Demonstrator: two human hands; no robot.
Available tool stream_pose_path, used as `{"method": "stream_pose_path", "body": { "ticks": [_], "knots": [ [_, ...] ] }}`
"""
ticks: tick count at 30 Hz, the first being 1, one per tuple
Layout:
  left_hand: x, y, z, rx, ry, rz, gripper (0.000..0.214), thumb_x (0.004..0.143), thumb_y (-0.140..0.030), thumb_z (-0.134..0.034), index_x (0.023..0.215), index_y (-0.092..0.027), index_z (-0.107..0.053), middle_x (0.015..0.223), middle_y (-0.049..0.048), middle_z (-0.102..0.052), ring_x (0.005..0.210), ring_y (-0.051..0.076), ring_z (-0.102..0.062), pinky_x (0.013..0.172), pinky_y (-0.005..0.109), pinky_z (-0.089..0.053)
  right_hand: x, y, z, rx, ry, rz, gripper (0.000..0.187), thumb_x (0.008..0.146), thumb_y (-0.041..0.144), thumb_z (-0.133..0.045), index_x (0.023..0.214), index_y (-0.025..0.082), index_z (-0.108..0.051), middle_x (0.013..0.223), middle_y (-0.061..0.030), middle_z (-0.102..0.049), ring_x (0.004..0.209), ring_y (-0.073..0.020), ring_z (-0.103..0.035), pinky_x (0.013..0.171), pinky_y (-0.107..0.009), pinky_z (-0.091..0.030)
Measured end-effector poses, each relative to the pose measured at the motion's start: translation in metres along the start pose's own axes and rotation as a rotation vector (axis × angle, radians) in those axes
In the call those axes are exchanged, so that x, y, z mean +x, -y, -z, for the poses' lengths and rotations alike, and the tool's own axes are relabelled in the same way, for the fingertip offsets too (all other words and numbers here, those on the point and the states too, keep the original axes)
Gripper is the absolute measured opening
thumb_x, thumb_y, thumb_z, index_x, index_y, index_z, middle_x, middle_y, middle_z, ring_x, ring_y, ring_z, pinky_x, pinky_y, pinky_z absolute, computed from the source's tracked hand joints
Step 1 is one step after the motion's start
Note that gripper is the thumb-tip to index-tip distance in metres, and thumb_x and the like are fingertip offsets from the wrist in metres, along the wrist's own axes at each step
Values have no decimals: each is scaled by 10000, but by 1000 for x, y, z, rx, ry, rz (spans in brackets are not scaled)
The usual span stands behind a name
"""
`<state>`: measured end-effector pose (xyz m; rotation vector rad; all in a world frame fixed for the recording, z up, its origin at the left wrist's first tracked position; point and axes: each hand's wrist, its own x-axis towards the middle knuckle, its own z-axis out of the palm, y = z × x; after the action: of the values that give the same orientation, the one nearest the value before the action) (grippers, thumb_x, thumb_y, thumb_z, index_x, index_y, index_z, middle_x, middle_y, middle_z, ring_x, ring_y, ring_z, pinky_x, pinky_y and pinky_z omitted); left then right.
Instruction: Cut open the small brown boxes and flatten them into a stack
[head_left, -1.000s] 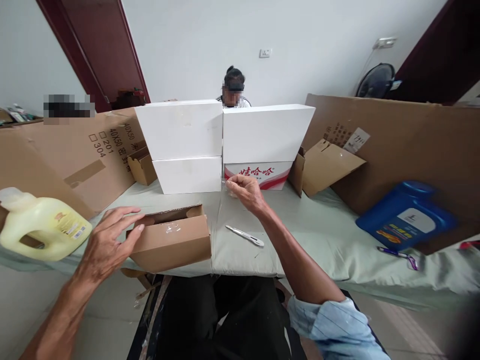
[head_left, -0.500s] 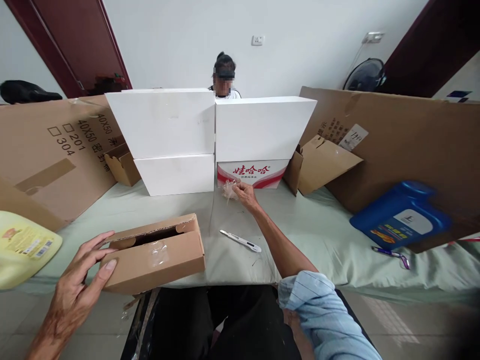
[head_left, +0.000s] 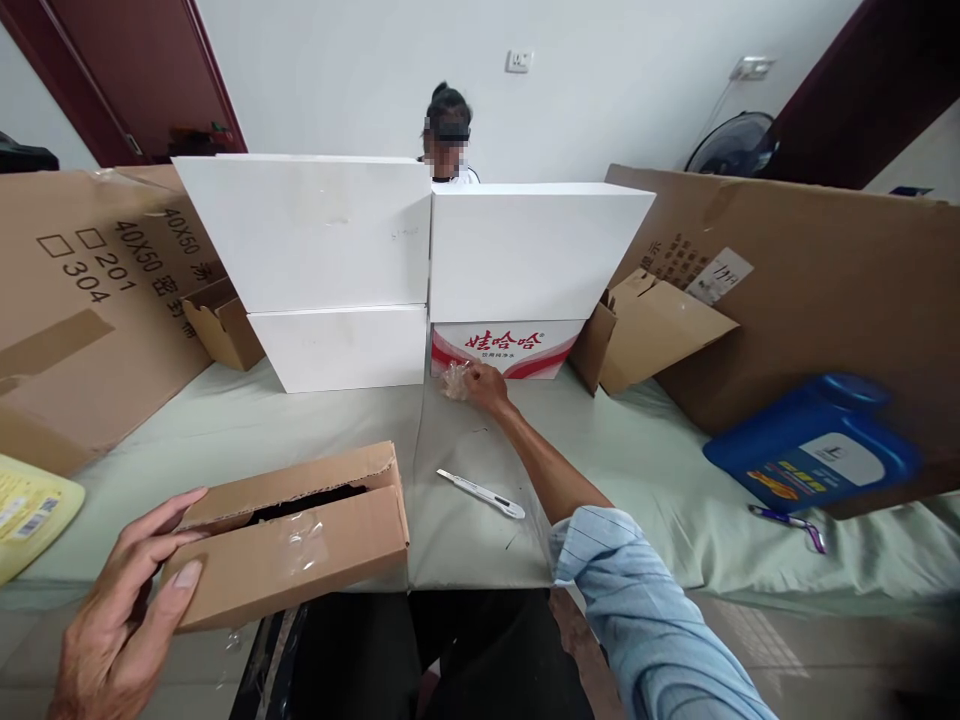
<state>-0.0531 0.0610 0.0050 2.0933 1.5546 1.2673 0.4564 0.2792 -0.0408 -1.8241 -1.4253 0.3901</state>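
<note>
The brown box [head_left: 296, 570] sits at the near edge of the table [head_left: 360, 420], its top gaping along a dark slit. The left hand [head_left: 124, 610] grasps its left end, thumb on the near flap. Farther off, the right hand [head_left: 487, 387] pinches a crumpled clear wad [head_left: 454, 381] before the red-lettered carton [head_left: 536, 350]. The cutter [head_left: 481, 494] lies just right of the box. White boxes [head_left: 337, 235] stand behind; a blue jug [head_left: 814, 440] leans far right.

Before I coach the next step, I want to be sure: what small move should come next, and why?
Probably release the crumpled clear plastic: the right hand pinches it low, by the red-and-white carton, while the left hand grips the brown box, whose top gapes open.
</note>
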Motion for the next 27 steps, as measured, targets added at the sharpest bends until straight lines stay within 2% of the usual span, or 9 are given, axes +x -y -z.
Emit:
{"method": "stream_pose_path", "body": {
  "ticks": [2,6,9,11,15,18,22,24,27],
  "knots": [
    [0,0,-1,-3,-8,-5,151,977,-424,-605,1074,-339,-684,1580,-13,-615,1456,336,-585,1294,465,-369,1,-1,-3,-75,-13,-14,293,1061,406,-712,1233,168,-711,1248,-86,-723,1090,-233,-711,959,-436,-614],
    [0,-6,0,-8,-20,-8,160,975,-446,-611,1070,-342,-686,1572,2,-625,1447,359,-588,1321,510,-346,-3,4,-6,-167,-58,-6,98,994,244,-661,1057,202,-722,1156,-85,-758,1095,-254,-675,922,-359,-523],
    [1,-14,1,-22,12,31,152,967,-468,-616,1081,-386,-674,1589,-19,-599,1472,394,-552,1310,583,-348,-7,10,-8,-203,-86,21,173,957,206,-607,1087,206,-722,1141,-81,-771,1047,-248,-668,856,-323,-478],
    [2,-18,2,-27,32,57,145,959,-463,-617,1086,-416,-668,1593,-40,-581,1488,407,-532,1277,619,-382,-9,13,-9,-219,-87,48,183,959,190,-574,1041,204,-737,1119,-83,-779,1021,-238,-665,830,-309,-463],
    [3,-20,7,-17,54,55,167,944,-456,-651,1088,-382,-688,1564,1,-597,1465,411,-556,1180,601,-499,-14,19,-6,-222,-87,103,208,954,175,-562,964,215,-766,1111,-81,-785,1005,-231,-653,816,-301,-462],
    [5,-21,13,-61,74,78,225,991,-483,-623,1103,-308,-710,1561,62,-593,1493,397,-532,1210,563,-493,-22,26,3,-205,-127,128,257,955,167,-531,998,198,-783,1133,-112,-768,980,-246,-641,815,-324,-464],
    [14,-17,22,-276,105,97,416,1082,-532,-470,1108,-253,-777,1514,114,-614,1506,368,-546,1225,501,-497,-39,42,25,-162,-199,179,307,963,180,-489,1005,148,-791,1120,-165,-734,970,-273,-627,815,-360,-463],
    [20,-12,26,-312,124,125,468,1084,-562,-463,1117,-237,-798,1509,131,-621,1492,355,-566,1184,455,-539,-53,57,37,-136,-223,225,305,965,190,-491,994,151,-792,1080,-152,-730,954,-264,-627,828,-361,-468],
    [27,-8,31,-187,156,143,491,1050,-599,-524,1141,-218,-820,1487,134,-650,1484,341,-568,1154,405,-555,-91,92,54,49,-181,396,280,1004,248,-523,983,178,-794,975,-99,-733,857,-228,-627,802,-349,-484]
  ]
}}
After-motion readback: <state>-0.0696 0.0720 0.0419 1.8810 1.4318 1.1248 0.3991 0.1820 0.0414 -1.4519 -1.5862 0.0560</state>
